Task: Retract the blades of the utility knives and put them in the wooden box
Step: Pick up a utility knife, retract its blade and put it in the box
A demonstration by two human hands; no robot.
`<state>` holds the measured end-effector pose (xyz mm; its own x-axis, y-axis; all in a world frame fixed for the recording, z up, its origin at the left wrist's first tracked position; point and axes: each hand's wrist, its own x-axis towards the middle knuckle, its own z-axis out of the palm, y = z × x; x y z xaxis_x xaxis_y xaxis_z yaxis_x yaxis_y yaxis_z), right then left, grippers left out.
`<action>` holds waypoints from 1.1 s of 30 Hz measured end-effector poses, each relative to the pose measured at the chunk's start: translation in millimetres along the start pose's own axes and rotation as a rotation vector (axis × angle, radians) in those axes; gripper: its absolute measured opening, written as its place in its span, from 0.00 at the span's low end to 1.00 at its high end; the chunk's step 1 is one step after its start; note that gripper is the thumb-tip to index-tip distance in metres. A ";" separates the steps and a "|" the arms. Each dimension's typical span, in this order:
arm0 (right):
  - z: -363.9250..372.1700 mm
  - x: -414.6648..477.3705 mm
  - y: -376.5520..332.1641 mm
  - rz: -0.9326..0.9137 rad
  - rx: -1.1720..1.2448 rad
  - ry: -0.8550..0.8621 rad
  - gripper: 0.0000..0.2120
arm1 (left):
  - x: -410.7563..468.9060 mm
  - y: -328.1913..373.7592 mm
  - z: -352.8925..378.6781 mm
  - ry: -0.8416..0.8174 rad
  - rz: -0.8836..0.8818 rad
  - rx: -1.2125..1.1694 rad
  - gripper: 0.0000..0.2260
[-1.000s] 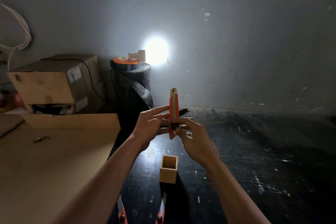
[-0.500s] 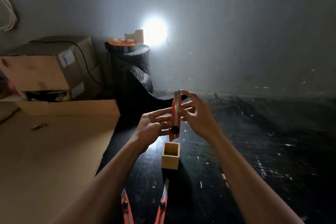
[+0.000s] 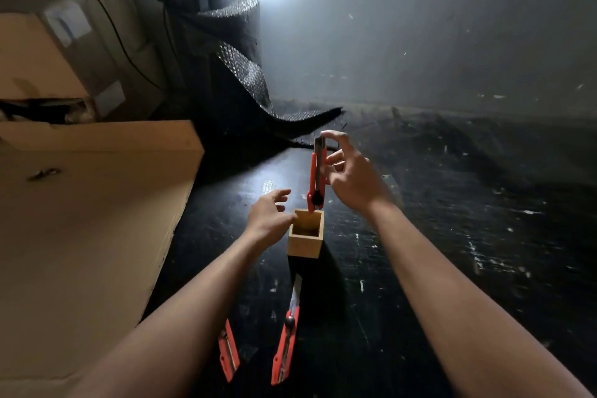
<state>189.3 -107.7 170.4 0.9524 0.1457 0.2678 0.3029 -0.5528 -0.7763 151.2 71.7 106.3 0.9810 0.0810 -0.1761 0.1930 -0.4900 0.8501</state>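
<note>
A small open wooden box (image 3: 305, 244) stands on the dark table. My right hand (image 3: 350, 176) holds a red utility knife (image 3: 316, 176) upright by its top end, its lower end just over the box's far rim. No blade shows at its tip. My left hand (image 3: 269, 218) hovers against the box's left side, fingers apart and holding nothing. Two more red utility knives lie near the front edge: one (image 3: 286, 344) with its blade pushed out toward the box, the other (image 3: 228, 352) partly hidden by my left forearm.
A flat cardboard sheet (image 3: 90, 236) covers the left side of the table. Cardboard boxes (image 3: 64, 42) are stacked at the back left. A roll of black bubble wrap (image 3: 226, 52) stands behind, under a bright light. The grey wall runs along the back.
My left hand let go of the knife and dropped beside the box. My right hand took the knife by its top and lowered it over the box. The camera tilted down.
</note>
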 end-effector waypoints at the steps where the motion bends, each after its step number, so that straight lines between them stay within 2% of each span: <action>1: 7.0 0.9 8.4 0.008 -0.037 0.000 0.27 | 4.3 -8.1 5.6 -0.020 -0.015 0.056 0.34; 6: 45.1 -2.2 53.2 0.069 -0.124 -0.059 0.26 | 24.6 -35.7 28.6 -0.172 -0.010 0.259 0.48; 9: 62.6 -9.9 74.6 0.091 -0.169 -0.116 0.25 | 30.4 -41.8 38.6 -0.191 0.013 0.263 0.51; 12: 77.2 -15.8 89.9 0.111 -0.191 -0.175 0.22 | 33.9 -46.6 45.1 -0.201 0.044 0.246 0.49; 14: 83.4 -18.5 95.5 0.122 -0.188 -0.177 0.21 | 36.5 -48.1 46.4 -0.198 0.067 0.241 0.45; 18: 89.1 -19.6 101.9 0.129 -0.201 -0.158 0.19 | 40.4 -52.2 46.5 -0.182 0.083 0.245 0.45; 22: 88.6 -20.1 102.1 0.113 -0.237 -0.137 0.17 | 41.2 -54.4 46.6 -0.161 0.072 0.247 0.31; 26: 85.6 -20.3 101.3 0.106 -0.271 -0.128 0.19 | 38.6 -58.8 47.2 -0.161 0.056 0.215 0.39; 30: 73.8 -25.6 91.8 0.105 -0.279 -0.064 0.21 | 24.5 -51.4 39.4 -0.128 0.041 0.209 0.34; 33: 61.5 -37.4 80.9 0.104 -0.278 -0.034 0.20 | 8.9 -54.6 29.0 -0.072 -0.006 0.226 0.43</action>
<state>180.3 -107.3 62.4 0.9799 0.1013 0.1716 0.1866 -0.7694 -0.6109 148.9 74.1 44.0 0.9745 0.0265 -0.2230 0.1824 -0.6725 0.7173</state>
